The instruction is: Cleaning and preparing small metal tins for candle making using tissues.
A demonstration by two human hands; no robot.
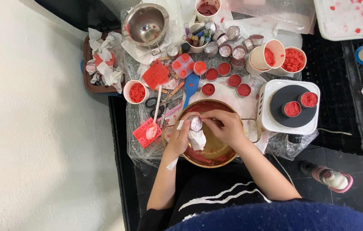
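Note:
My left hand (180, 137) grips a small round silver tin (196, 123) wrapped in a white tissue (197, 139), above a brass-coloured pan (209, 158) smeared with red wax. My right hand (224, 125) rests over the pan with its fingers closed at the tin's right side; whether it holds a tool is hidden. Both hands meet at the tin, over the pan's upper left part.
A small white hotplate (267, 92) carrying two red-filled tins (292, 108) stands right of the pan. Behind are several red-filled tins (223, 68), cups of red wax flakes (293, 59), a steel bowl (146, 23), a blue spatula (191, 84), scissors (152, 102) and red moulds (155, 73).

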